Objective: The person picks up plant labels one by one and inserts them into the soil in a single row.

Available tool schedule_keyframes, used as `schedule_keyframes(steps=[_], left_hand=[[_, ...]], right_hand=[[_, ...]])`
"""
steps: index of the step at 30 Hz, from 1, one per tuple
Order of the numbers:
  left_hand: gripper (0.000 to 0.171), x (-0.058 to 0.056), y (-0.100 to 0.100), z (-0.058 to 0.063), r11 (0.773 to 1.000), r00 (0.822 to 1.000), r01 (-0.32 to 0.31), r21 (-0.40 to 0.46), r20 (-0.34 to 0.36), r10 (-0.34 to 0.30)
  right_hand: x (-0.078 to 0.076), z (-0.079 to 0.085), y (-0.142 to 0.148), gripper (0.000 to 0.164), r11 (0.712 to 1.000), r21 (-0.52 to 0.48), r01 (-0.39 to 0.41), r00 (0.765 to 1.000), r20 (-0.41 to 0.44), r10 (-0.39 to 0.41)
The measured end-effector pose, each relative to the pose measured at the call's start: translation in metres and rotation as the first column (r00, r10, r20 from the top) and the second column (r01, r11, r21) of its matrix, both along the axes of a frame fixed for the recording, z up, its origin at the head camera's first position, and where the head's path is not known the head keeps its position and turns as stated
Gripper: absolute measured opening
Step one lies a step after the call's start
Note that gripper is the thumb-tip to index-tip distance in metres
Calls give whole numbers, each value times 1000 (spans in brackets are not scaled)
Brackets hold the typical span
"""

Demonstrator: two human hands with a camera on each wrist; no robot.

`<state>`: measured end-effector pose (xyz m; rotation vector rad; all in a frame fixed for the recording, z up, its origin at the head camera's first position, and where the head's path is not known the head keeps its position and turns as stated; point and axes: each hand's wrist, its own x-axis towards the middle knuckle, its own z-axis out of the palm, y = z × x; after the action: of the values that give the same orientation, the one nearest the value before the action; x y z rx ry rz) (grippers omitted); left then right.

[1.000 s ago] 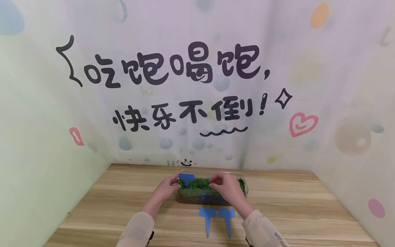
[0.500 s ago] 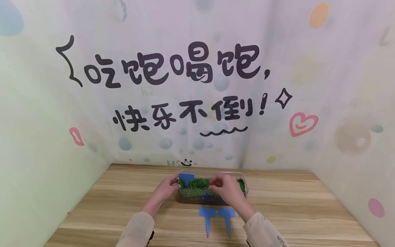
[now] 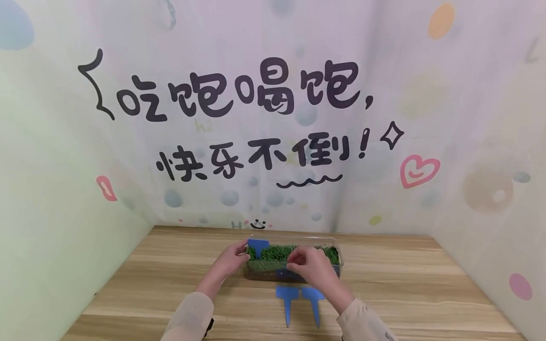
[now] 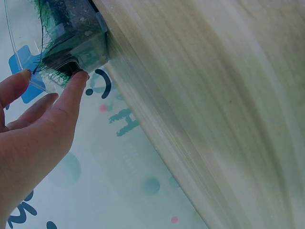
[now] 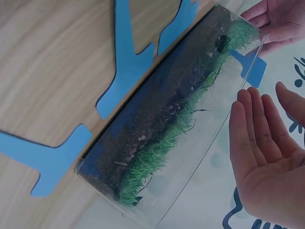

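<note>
A clear rectangular planter box (image 3: pixel 262 273) holds dark soil topped with green grass (image 3: pixel 275 253). At its left end a blue T-shaped plant label (image 3: pixel 259 244) stands in the grass. My left hand (image 3: pixel 229 261) touches that end with nearly straight fingers, some at the rim and one on the end wall in the left wrist view. My right hand (image 3: pixel 314 268) hovers by the front rim, its fingers gently bent. In the right wrist view its palm and fingers (image 5: pixel 259 136) show nothing held. Two more blue plant labels (image 3: pixel 287 298) lie on the table in front of the box.
In the right wrist view a third loose label (image 5: pixel 47 162) lies on the wooden table (image 3: pixel 170 270) near the box; my right forearm hides it in the head view. A pale printed cloth wall (image 3: pixel 239 203) rises close behind the box, with side walls left and right.
My right hand has shifted slightly left and toward me, uncovering more grass at the box's right end. My left hand, the box and the labels stay put.
</note>
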<state>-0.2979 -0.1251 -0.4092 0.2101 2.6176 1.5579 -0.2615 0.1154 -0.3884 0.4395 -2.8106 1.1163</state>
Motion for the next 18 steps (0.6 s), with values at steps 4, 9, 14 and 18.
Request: schedule_keyframes(steps=[4,9,14,18], left_hand=[[55,-1,0,-1,1000,1000,-6,-13,-6,6],[54,-2,0,-2,1000,1000,-5,-19,-16,5],[54,0,1,-1,1000,1000,0,-7,-5,0],[54,1,1,0,1000,1000,-1,-2,1,1]], right_hand=[[1,-3,0,9,1000,0,-25,999,26,25],[2,-5,1,9,999,-12,-52,998,42,53],[2,-8,1,8,998,-2,-65,997,49,65],[2,-10,1,9,997,8,-79,995,57,78]])
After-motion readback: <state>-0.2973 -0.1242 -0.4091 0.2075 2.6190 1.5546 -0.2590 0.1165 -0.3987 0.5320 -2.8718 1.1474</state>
